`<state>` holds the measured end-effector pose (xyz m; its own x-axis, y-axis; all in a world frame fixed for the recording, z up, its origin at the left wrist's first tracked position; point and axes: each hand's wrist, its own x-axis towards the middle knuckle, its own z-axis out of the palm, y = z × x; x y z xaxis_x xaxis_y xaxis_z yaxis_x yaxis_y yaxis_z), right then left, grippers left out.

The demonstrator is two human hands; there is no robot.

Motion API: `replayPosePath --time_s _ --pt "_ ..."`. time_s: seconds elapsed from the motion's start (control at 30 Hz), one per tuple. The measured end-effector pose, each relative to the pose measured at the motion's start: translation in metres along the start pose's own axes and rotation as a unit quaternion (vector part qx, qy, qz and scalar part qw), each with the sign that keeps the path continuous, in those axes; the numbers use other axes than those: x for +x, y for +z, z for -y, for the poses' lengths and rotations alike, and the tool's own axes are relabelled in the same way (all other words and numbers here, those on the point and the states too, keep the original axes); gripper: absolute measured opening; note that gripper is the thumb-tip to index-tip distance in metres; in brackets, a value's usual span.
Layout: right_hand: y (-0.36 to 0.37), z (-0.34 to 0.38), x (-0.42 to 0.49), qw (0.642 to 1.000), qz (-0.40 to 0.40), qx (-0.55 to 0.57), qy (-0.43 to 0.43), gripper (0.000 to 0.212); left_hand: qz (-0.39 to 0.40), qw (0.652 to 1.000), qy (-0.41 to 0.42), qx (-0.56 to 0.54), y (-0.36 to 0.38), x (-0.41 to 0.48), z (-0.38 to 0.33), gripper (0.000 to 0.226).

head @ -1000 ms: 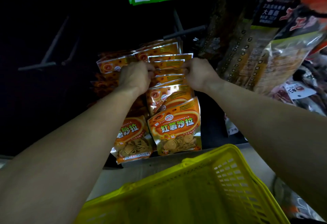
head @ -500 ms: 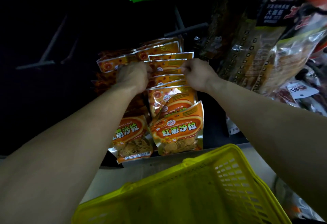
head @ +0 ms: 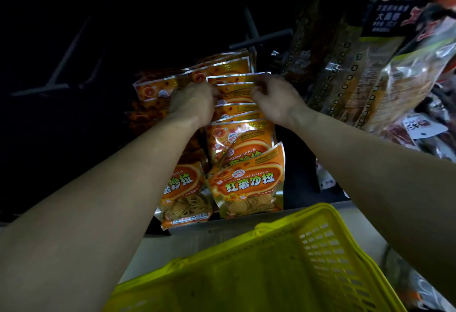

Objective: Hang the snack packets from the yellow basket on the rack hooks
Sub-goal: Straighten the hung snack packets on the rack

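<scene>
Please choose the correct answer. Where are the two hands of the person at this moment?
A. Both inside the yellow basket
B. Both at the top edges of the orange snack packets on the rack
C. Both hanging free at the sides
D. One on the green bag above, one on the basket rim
B: the left hand and the right hand both sit on the top edges of the hanging orange snack packets, well above the yellow basket.

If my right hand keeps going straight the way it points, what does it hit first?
Probably the orange snack packets hanging on the hook; the right hand already reaches their top edges, though blur hides the exact contact.
</scene>
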<state>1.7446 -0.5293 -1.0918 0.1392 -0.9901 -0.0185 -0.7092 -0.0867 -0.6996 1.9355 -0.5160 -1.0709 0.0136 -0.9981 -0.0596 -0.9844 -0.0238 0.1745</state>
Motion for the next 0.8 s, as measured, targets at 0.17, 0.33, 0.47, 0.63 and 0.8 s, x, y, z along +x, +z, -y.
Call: replayPosePath --time_s 0.17,0.33,0.47,0.63,0.8 --pt "0.006 0.001 0.014 0.990 0.064 -0.126 -0.015 0.051 -0.043 0.998 0.039 0.023 0.004 0.008 0.002 0.033" --pt "0.010 0.000 0.023 0.989 0.071 -0.127 0.018 0.052 -0.037 0.999 0.006 0.018 0.007 0.011 -0.004 0.037" --pt "0.012 0.001 0.025 0.991 0.052 -0.126 -0.011 0.038 -0.042 0.999 0.002 0.013 0.008 0.014 -0.003 0.043" --pt "0.009 0.001 0.024 0.996 0.009 -0.087 -0.024 0.020 -0.041 0.999 0.007 0.023 0.006 0.015 0.003 0.040" --pt "0.008 0.003 0.025 0.998 -0.012 -0.064 -0.006 0.015 -0.050 0.998 0.026 0.024 0.001 0.013 0.004 0.031"
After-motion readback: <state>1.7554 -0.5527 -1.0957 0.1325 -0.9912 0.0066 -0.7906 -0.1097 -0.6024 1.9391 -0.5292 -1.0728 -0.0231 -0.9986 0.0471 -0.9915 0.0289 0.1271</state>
